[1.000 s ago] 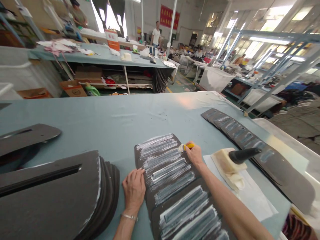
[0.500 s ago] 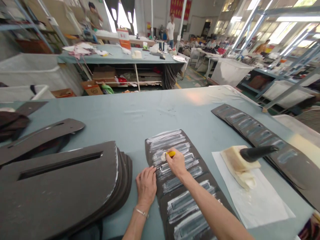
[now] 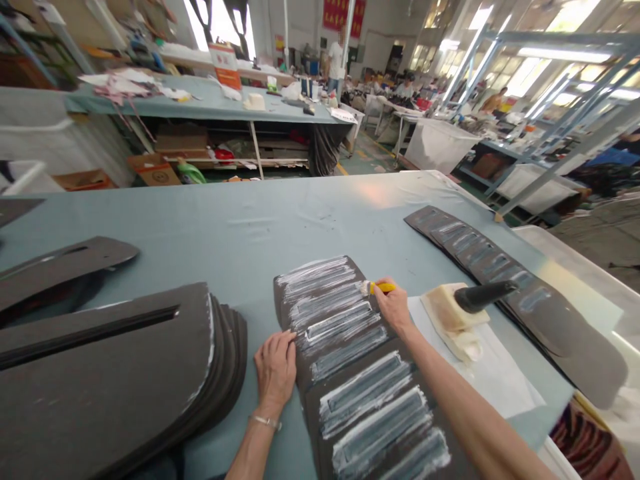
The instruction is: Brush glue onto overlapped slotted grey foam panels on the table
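Head view: dark panel (image 3: pixel 345 353) lies flat on the bench (image 3: pixel 250 223), running away from the wearer, its slots streaked with white.
Right grip: fingers pinched narrowly around a yellow brush (image 3: pixel 381 288) from the right hand (image 3: pixel 393 308); the white tip sits just over the panel's upper right edge.
Left grip: left hand (image 3: pixel 274 372) lies open and flat, fingers resting on the panel's left edge, holding nothing.
Beside the panel: right of it, a foam block (image 3: pixel 447 317) with a black handle (image 3: pixel 483 297) sits on a paper sheet (image 3: pixel 500 380).
Further right: a row of panels (image 3: pixel 500 287) lies overlapping, slots lightly streaked.
Left: a panel stack (image 3: pixel 105 373) sits near the left hand.
Background: a standing person (image 3: pixel 336 57) is well beyond the bench.
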Action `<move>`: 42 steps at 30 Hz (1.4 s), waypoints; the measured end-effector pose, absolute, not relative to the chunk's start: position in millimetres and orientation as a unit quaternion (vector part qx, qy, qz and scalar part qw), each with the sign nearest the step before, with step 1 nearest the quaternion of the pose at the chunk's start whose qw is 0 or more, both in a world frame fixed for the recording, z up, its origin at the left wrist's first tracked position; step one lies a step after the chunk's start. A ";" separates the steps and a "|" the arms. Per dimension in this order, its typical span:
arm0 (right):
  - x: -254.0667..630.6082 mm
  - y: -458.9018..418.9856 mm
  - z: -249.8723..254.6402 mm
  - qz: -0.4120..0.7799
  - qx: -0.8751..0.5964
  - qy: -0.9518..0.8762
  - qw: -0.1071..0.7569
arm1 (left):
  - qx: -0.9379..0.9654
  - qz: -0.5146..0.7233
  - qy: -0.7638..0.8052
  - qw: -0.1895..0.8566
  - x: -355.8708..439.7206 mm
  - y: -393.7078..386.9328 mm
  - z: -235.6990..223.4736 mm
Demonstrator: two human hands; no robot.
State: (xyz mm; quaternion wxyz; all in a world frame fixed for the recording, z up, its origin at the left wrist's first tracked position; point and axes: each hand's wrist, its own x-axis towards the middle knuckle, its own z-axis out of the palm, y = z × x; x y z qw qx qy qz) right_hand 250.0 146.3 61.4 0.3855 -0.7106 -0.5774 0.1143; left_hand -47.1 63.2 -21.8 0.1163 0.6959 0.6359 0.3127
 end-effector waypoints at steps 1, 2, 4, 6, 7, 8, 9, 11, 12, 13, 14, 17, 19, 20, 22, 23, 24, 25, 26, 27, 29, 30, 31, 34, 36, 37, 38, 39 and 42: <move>237.0 138.7 63.8 0.137 -0.693 -0.588 0.394 | 0.685 0.326 0.638 0.134 -48.2 62.2 -19.9; 220.4 129.3 65.6 0.165 -0.674 -0.600 0.399 | 0.674 0.339 0.639 0.147 -48.8 60.2 -18.0; 182.6 108.6 67.0 0.221 -0.631 -0.624 0.405 | 0.664 0.353 0.641 0.154 -47.6 53.4 -14.5; 147.7 89.9 65.1 0.265 -0.590 -0.645 0.408 | 0.681 0.339 0.633 0.143 -43.2 43.7 -13.1; 134.0 82.8 63.1 0.281 -0.571 -0.656 0.406 | 0.693 0.326 0.629 0.136 -40.5 38.7 -13.5; 124.0 77.8 60.6 0.292 -0.556 -0.667 0.401 | 0.704 0.314 0.624 0.128 -37.9 33.9 -14.7; 118.5 74.9 58.0 0.299 -0.544 -0.678 0.393 | 0.711 0.305 0.622 0.121 -35.7 29.9 -16.4; 122.9 75.4 53.1 0.299 -0.541 -0.691 0.374 | 0.719 0.296 0.619 0.110 -33.3 24.5 -20.7; 133.0 78.2 51.2 0.291 -0.551 -0.691 0.366 | 0.721 0.294 0.618 0.107 -33.0 23.1 -22.7; 147.8 82.3 49.7 0.279 -0.568 -0.685 0.361 | 0.723 0.294 0.617 0.105 -33.1 22.5 -24.5; 166.3 87.1 48.7 0.262 -0.589 -0.675 0.359 | 0.723 0.295 0.616 0.103 -33.4 22.3 -25.8; 229.6 102.1 48.5 0.186 -0.669 -0.623 0.359 | 0.719 0.301 0.618 0.101 -33.6 23.2 -27.4; 260.8 109.2 50.3 0.141 -0.711 -0.590 0.354 | 0.717 0.307 0.617 0.105 -33.2 24.3 -26.8; 268.8 111.1 51.6 0.125 -0.723 -0.582 0.351 | 0.714 0.311 0.618 0.110 -33.2 25.0 -26.0; 266.0 110.3 55.0 0.113 -0.724 -0.580 0.357 | 0.704 0.317 0.622 0.128 -34.2 26.5 -23.2; 255.7 107.2 57.0 0.119 -0.713 -0.585 0.368 | 0.695 0.323 0.626 0.143 -35.2 27.0 -21.1; 240.5 102.1 59.1 0.133 -0.697 -0.592 0.382 | 0.683 0.332 0.630 0.161 -36.3 27.1 -18.6; 221.7 95.1 61.3 0.153 -0.678 -0.600 0.396 | 0.671 0.342 0.634 0.176 -37.3 26.3 -15.8; 200.6 86.4 63.4 0.180 -0.656 -0.609 0.408 | 0.661 0.352 0.636 0.186 -37.9 24.5 -13.0; 179.0 76.8 65.2 0.208 -0.633 -0.620 0.415 | 0.659 0.356 0.635 0.189 -38.0 21.5 -10.5; 140.9 58.0 66.7 0.257 -0.588 -0.647 0.413 | 0.681 0.344 0.622 0.178 -36.5 12.6 -7.6; 127.7 50.7 66.1 0.274 -0.569 -0.660 0.407 | 0.699 0.330 0.613 0.165 -35.2 7.3 -7.7; 120.4 45.9 64.6 0.286 -0.555 -0.671 0.399 | 0.716 0.316 0.604 0.153 -33.8 2.1 -9.1; 140.2 47.1 57.4 0.285 -0.565 -0.676 0.377 | 0.740 0.297 0.591 0.123 -31.1 -9.3 -17.6; 182.9 57.1 54.0 0.251 -0.613 -0.650 0.373 | 0.742 0.295 0.591 0.118 -30.1 -12.2 -23.1; 207.9 63.0 53.4 0.226 -0.642 -0.630 0.372 | 0.740 0.294 0.593 0.119 -29.6 -12.5 -24.8; 232.2 68.9 53.6 0.198 -0.670 -0.610 0.375 | 0.737 0.294 0.597 0.120 -29.0 -12.3 -25.8; 253.7 74.2 54.4 0.173 -0.694 -0.591 0.373 | 0.733 0.294 0.600 0.123 -28.3 -11.7 -25.8; 287.4 82.4 58.3 0.128 -0.729 -0.565 0.364 | 0.721 0.298 0.610 0.142 -28.2 -9.2 -22.3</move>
